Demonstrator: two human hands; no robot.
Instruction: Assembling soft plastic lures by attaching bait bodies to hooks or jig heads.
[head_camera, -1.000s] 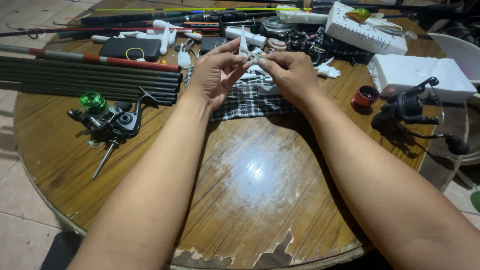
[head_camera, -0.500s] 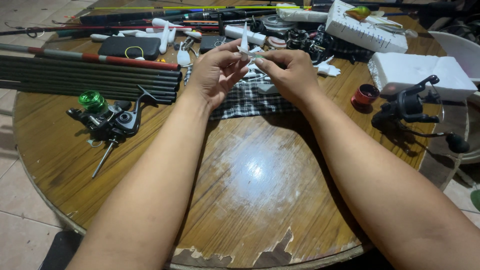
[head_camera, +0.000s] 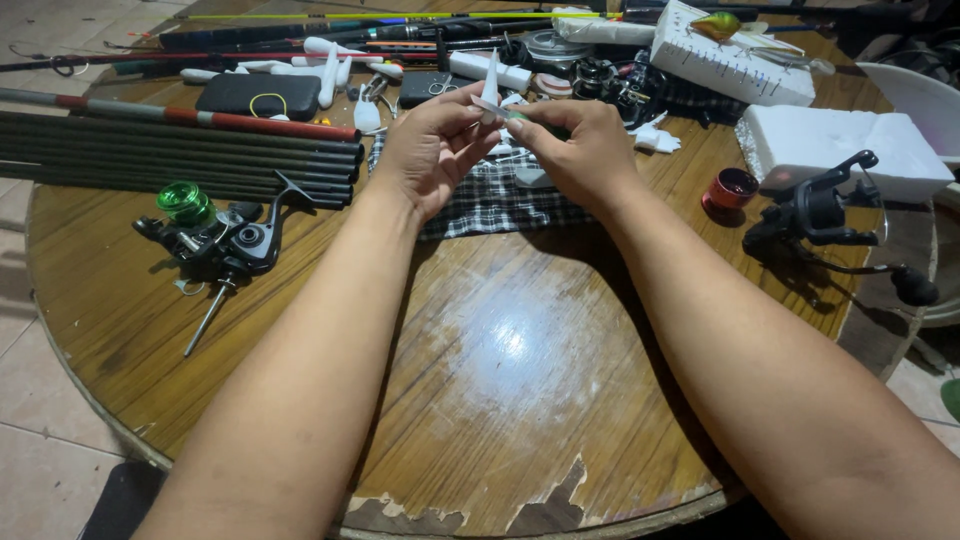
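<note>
Hands (head_camera: 432, 148) (head_camera: 580, 150) pinching small white piece (head_camera: 489, 92), possibly foam, partly hidden.

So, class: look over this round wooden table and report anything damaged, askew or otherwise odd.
The round wooden table is damaged: along its near edge the top layer has chipped and peeled away in ragged patches, showing darker material beneath. Nothing looks spilled.

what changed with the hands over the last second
Very little: the left hand and right hand keep pinching the small white plastic piece between them, fingertips slightly regripped. The green-spooled fishing reel, checked cloth and round wooden table stayed put.
</note>
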